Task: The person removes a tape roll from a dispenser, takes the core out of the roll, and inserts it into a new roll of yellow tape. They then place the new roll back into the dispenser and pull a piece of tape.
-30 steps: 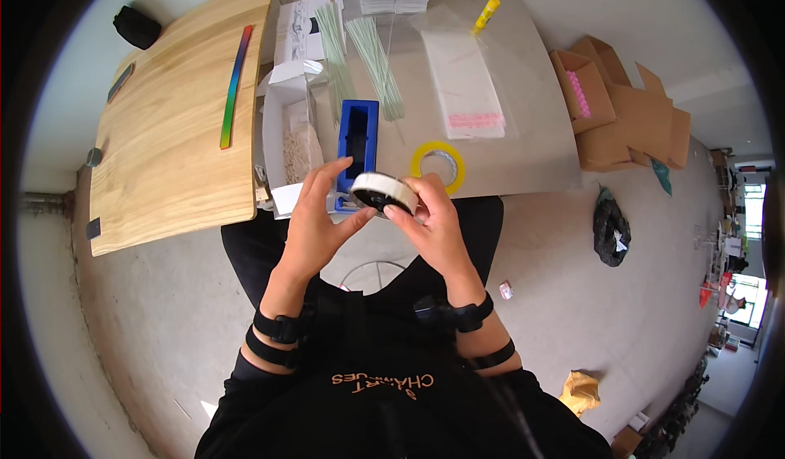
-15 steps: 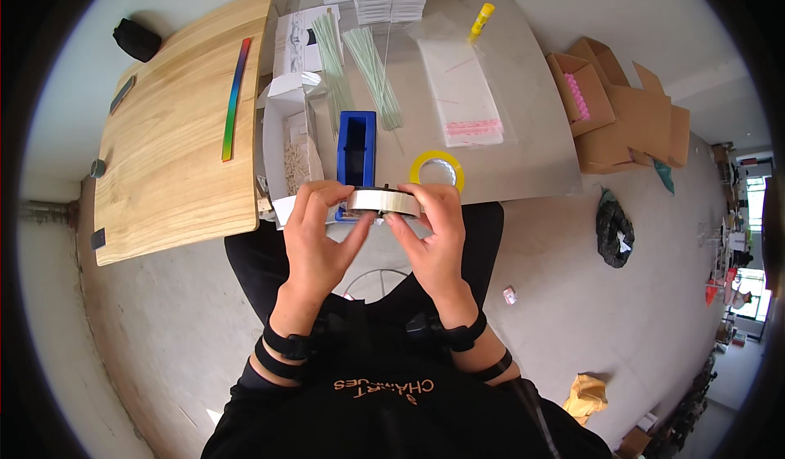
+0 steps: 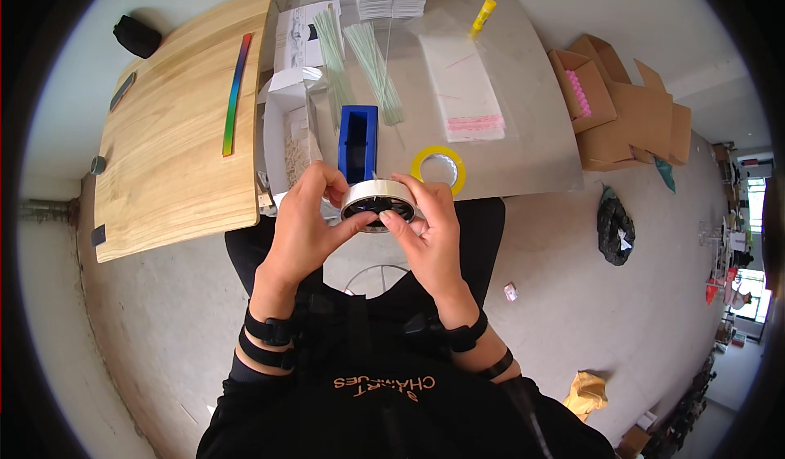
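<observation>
Two hands, left (image 3: 307, 222) and right (image 3: 429, 230), are closed on a white tape roll (image 3: 378, 201), now tipped flatter than a moment ago, over the desk (image 3: 523, 132) edge before the blue dispenser (image 3: 358, 141); loading seems nearer

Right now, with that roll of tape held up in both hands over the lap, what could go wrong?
1. The tape roll is pinched only by fingertips of the left hand and right hand, off the table; a slip would likely drop it to the floor.
2. The blue tape dispenser and yellow tape roll sit near the grey table's edge; a knock might push them off.
</observation>
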`<act>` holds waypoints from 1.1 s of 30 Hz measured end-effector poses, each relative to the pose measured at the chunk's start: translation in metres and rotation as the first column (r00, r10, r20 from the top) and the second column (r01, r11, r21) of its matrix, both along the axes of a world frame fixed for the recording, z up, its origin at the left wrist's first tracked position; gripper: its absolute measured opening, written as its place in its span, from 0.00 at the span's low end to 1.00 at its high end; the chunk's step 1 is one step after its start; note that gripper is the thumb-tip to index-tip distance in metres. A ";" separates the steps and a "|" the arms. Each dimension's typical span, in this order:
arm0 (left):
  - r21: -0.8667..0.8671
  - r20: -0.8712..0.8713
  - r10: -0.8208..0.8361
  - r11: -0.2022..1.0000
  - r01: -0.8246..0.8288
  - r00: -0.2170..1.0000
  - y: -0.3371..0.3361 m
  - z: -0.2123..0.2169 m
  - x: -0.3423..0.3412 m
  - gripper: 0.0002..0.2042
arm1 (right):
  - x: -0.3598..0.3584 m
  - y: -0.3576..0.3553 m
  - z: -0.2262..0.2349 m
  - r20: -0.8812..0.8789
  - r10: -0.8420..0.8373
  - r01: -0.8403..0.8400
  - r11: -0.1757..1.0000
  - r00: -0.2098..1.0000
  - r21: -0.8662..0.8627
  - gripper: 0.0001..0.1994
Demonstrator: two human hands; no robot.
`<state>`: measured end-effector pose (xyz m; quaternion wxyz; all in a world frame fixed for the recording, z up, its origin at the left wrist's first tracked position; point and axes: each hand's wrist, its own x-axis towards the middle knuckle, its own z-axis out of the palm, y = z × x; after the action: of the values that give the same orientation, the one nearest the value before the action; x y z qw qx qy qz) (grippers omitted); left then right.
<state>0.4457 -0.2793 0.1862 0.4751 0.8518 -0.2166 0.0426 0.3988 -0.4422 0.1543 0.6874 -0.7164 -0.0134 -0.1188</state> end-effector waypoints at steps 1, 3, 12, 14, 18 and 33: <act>0.005 -0.044 0.014 1.000 -0.013 0.999 0.001 -0.001 0.000 0.20 | 0.001 0.000 0.001 -0.007 0.024 -0.024 0.999 1.000 0.029 0.22; -0.002 -0.079 0.016 1.000 -0.016 0.997 0.001 -0.002 0.000 0.20 | 0.001 0.001 -0.002 -0.004 0.022 -0.022 0.999 1.000 0.025 0.22; 0.016 -0.141 0.075 0.997 -0.073 0.987 -0.003 0.000 -0.007 0.19 | 0.003 -0.001 -0.008 0.020 0.020 -0.019 0.999 1.000 -0.051 0.21; 0.008 -0.137 0.085 0.996 -0.084 0.987 -0.002 -0.001 -0.007 0.19 | 0.004 -0.003 -0.006 0.028 0.025 -0.023 0.997 0.999 -0.075 0.21; -0.181 -0.370 -0.042 0.983 -0.027 0.928 0.006 -0.013 -0.001 0.17 | 0.008 -0.012 -0.005 -0.064 0.163 -0.156 0.983 0.985 0.094 0.20; -0.628 -0.609 -0.260 0.736 -0.254 0.750 0.006 -0.042 -0.009 0.09 | 0.009 -0.012 -0.024 -0.274 0.470 -0.164 0.698 0.839 0.697 0.18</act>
<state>0.4372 -0.2729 0.1444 0.7957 0.5761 -0.0047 -0.1868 0.4079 -0.4539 0.1299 0.8865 -0.4271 0.0545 0.1693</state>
